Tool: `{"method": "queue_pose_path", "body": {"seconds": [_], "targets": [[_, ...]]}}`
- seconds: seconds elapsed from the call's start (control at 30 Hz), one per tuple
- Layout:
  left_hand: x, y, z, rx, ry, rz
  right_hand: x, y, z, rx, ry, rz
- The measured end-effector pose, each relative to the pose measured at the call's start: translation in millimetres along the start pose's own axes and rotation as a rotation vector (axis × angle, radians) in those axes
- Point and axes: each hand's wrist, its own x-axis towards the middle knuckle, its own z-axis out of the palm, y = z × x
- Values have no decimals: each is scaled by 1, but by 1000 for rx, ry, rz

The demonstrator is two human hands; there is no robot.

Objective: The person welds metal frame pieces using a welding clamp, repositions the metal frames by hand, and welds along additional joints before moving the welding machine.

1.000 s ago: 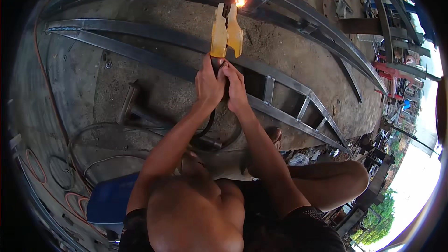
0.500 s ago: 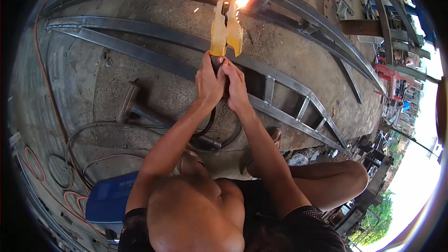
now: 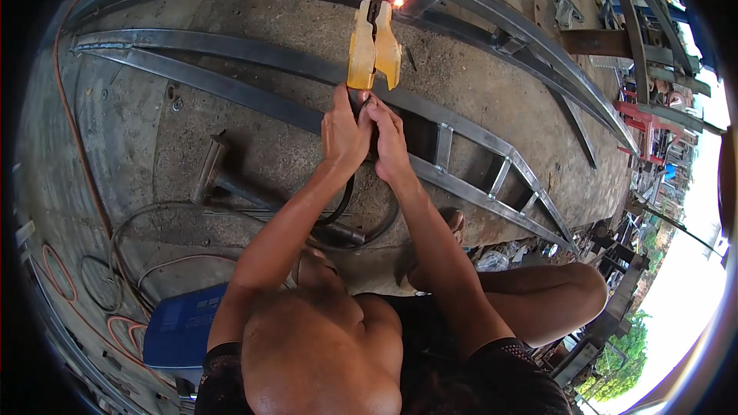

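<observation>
Both hands are closed round the dark handle of a yellow welding electrode holder (image 3: 361, 58), its jaws pointing away from me. My left hand (image 3: 344, 134) wraps the handle from the left, and my right hand (image 3: 389, 138) presses in from the right. A black cable (image 3: 342, 204) hangs from the handle's lower end. Just beyond the jaws, a small spot glows orange-white on a curved steel frame (image 3: 492, 15). Whether a rod sits in the jaws is hard to make out. A second steel frame (image 3: 223, 44) with short crosspieces lies beneath the hands.
A T-shaped steel pipe piece (image 3: 209, 173) lies on the concrete at left. Orange hose (image 3: 81, 134) and loose cables run along the left side, near a blue case (image 3: 181, 327). A red plastic stool (image 3: 646, 127) and stacked metal scrap stand at right.
The bright arc and flying sparks have died down to a small glowing spot. Both hands and the electrode holder stay almost where they were.
</observation>
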Motion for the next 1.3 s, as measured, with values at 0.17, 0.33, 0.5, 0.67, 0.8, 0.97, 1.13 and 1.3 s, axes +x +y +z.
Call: {"method": "queue_pose_path", "body": {"seconds": [0.17,0.33,0.5,0.67,0.8,0.97,1.13,1.3], "targets": [[2,1,0,66,-3,24,-1,-1,1,30,-1,37],[0,7,-4,46,-36,16,6,11,-9,71,-46,38],[-4,1,-2,-51,53,80,1,6,-6,30,-59,40],[-3,-3,-2,-42,10,12,0,6,-2,-2,-24,-7],[1,8,-3,23,-4,49,1,6,-5,4,-1,-8],[1,10,-3,65,-20,-21,3,6,-10,-2,-36,20],[2,2,-3,12,7,124,5,7,-7,9,25,128],[-4,1,-4,-46,-21,3,0,7,-8,4,-58,3]]}}
